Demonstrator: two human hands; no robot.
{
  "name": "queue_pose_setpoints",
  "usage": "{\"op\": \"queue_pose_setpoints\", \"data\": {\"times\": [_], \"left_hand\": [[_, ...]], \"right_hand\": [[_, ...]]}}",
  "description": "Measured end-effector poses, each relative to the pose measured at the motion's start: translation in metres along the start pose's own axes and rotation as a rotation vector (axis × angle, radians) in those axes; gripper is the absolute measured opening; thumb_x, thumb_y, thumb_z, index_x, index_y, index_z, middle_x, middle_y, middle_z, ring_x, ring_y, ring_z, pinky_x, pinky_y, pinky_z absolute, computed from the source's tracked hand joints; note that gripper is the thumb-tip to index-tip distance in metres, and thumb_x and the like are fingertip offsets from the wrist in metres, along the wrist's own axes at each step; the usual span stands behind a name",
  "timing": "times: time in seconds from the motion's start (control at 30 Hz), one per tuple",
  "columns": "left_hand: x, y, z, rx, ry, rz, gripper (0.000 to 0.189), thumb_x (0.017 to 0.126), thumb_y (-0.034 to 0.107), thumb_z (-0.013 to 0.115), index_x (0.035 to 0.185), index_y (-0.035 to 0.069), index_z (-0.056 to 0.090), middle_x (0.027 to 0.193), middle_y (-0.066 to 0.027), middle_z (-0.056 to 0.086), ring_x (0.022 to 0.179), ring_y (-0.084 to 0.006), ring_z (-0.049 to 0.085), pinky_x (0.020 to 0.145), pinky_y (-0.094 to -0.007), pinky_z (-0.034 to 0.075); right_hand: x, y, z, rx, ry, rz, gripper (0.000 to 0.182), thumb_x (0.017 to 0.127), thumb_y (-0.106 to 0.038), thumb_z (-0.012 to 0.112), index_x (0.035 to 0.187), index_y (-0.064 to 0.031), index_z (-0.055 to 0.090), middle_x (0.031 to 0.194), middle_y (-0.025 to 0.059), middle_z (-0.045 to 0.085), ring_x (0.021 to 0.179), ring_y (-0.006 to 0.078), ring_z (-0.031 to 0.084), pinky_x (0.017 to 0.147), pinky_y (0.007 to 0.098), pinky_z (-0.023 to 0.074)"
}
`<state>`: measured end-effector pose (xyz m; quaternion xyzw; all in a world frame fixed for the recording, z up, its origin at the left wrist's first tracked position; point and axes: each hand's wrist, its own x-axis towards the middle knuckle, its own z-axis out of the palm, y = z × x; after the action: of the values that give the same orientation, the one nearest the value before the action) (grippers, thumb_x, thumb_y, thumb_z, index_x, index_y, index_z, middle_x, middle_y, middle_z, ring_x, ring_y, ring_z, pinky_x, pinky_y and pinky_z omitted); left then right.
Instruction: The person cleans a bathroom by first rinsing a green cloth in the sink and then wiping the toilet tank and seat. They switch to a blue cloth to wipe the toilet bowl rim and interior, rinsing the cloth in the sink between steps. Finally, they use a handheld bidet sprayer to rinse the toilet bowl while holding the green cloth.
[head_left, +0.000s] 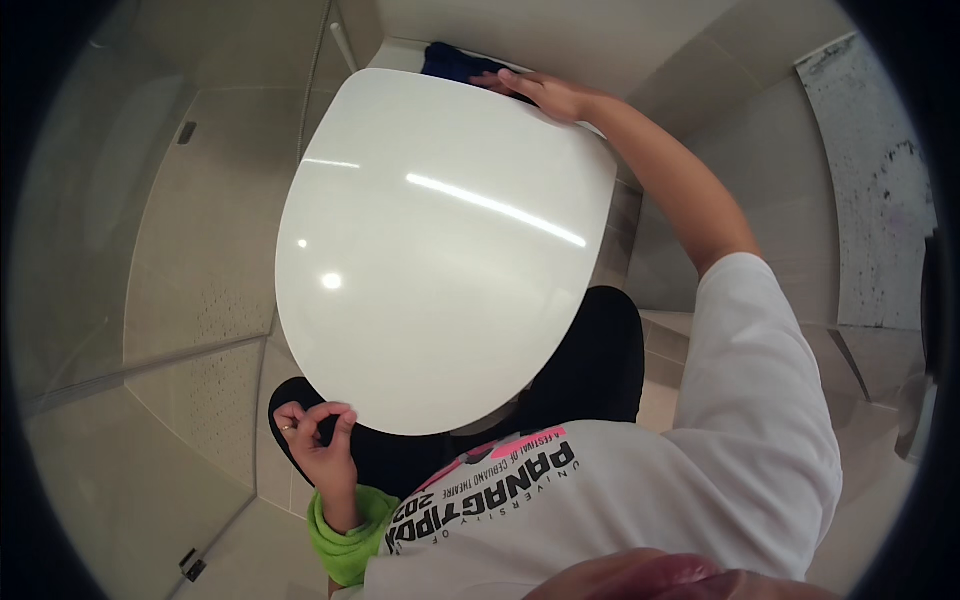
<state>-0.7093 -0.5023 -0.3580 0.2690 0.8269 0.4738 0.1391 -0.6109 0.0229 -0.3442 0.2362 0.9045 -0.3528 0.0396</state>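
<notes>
A glossy white toilet lid (442, 300) lies closed in front of me, with lights reflected on it. Behind its rear edge, my right hand (544, 94) has hold of a dark blue cloth (450, 64), part of it bunched under the palm. The fingers stretch left along the cloth, and the lid hides their lower side. My left hand (322, 439) is by the front left edge of the lid, above my knee. Its thumb and index fingertip meet with nothing visible in them. A lime green cloth (345, 536) wraps around my left wrist.
A glass shower panel (195, 450) with a metal hinge (192, 565) stands on the left, dotted with water drops. A white rod-like handle (343, 46) and a hose (311, 90) are behind the lid. Tiled wall (720, 67) and a stained pale panel (862, 187) are to the right.
</notes>
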Motion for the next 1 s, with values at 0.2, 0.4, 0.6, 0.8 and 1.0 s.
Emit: {"op": "queue_pose_setpoints", "data": {"times": [0.2, 0.4, 0.6, 0.8, 1.0], "left_hand": [[0.023, 0.000, -0.013, -0.035, 0.034, -0.013, 0.015, 0.071, 0.005, 0.080, 0.082, 0.008, 0.070, 0.093, 0.0008, 0.034, 0.083, -0.0095, 0.037, 0.066, -0.0211, 0.031], [0.015, -0.014, -0.002, -0.096, 0.097, -0.014, 0.015, 0.071, 0.007, 0.081, 0.082, 0.008, 0.072, 0.090, 0.0025, 0.034, 0.078, -0.0070, 0.035, 0.060, -0.0193, 0.029], [0.010, -0.018, -0.004, -0.107, 0.105, -0.056, 0.015, 0.071, 0.007, 0.082, 0.083, 0.007, 0.071, 0.090, 0.0026, 0.036, 0.079, -0.0072, 0.036, 0.063, -0.0196, 0.031], [0.013, -0.019, -0.004, -0.157, 0.093, -0.064, 0.015, 0.073, 0.006, 0.080, 0.083, 0.007, 0.070, 0.091, 0.0022, 0.037, 0.081, -0.0078, 0.038, 0.067, -0.0200, 0.034], [0.016, -0.022, -0.005, -0.193, 0.090, -0.075, 0.015, 0.073, 0.003, 0.079, 0.084, 0.006, 0.070, 0.094, 0.0019, 0.037, 0.082, -0.0077, 0.038, 0.070, -0.0200, 0.035]], "right_hand": [[-0.037, 0.018, 0.004, 0.210, 0.069, 0.052, 0.075, 0.094, -0.068, 0.017, 0.138, -0.0163, 0.050, 0.137, 0.0098, 0.052, 0.126, 0.0253, 0.047, 0.110, 0.0349, 0.0309], [-0.056, 0.024, 0.014, 0.217, 0.203, 0.116, 0.081, 0.093, -0.070, 0.018, 0.134, -0.0095, 0.053, 0.135, 0.0115, 0.053, 0.123, 0.0278, 0.050, 0.108, 0.0338, 0.0330], [-0.091, 0.028, 0.030, -0.040, 0.417, 0.188, 0.079, 0.094, -0.068, 0.022, 0.120, -0.0043, 0.063, 0.130, 0.0142, 0.057, 0.123, 0.0330, 0.050, 0.106, 0.0365, 0.0354], [-0.110, 0.009, 0.024, -0.042, 0.458, 0.227, 0.069, 0.097, -0.057, 0.032, 0.100, 0.0008, 0.070, 0.112, 0.0185, 0.065, 0.115, 0.0367, 0.053, 0.101, 0.0391, 0.0399], [-0.130, 0.009, 0.017, -0.090, 0.424, 0.494, 0.065, 0.092, -0.055, 0.044, 0.092, 0.0042, 0.069, 0.097, 0.0253, 0.066, 0.095, 0.0404, 0.062, 0.088, 0.0431, 0.0490]]}}
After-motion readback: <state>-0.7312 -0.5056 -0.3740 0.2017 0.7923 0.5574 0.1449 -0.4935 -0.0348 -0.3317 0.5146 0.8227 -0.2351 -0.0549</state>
